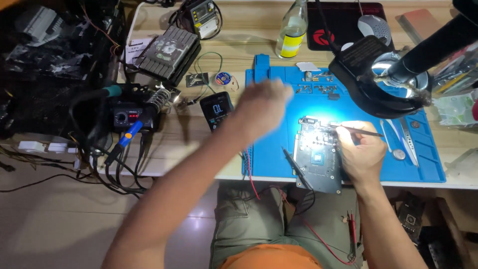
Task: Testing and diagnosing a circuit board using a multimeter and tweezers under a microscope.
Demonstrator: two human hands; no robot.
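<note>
The right hand (362, 155) rests on the blue work mat (428, 167) with its fingers closed around a thin dark probe (359, 130), held like a pen. The probe's tip points left from the fingertips and meets the brightly lit upper edge of a grey circuit board (318, 159). The board lies flat on the mat, touching the hand's left side and reaching toward the near table edge. A second dark probe (295, 166) lies loose across the board's left part, its red and black leads trailing down over the person's lap.

The left hand (264, 105) is raised above the mat's left half, up and to the left of the board. It is blurred, so whether its fingers are open or closed cannot be told; nothing is seen in it.

Just left of this hand a small meter with a lit display (216, 109) lies on the wooden table (249, 50). Farther left stands a soldering station (132, 113). Beyond the hand, a clear bottle with a yellow label (292, 31) stands upright.

Right of the right hand, metal tweezers (406, 142) lie on the mat. Above it hangs a black ring lamp (383, 74).
</note>
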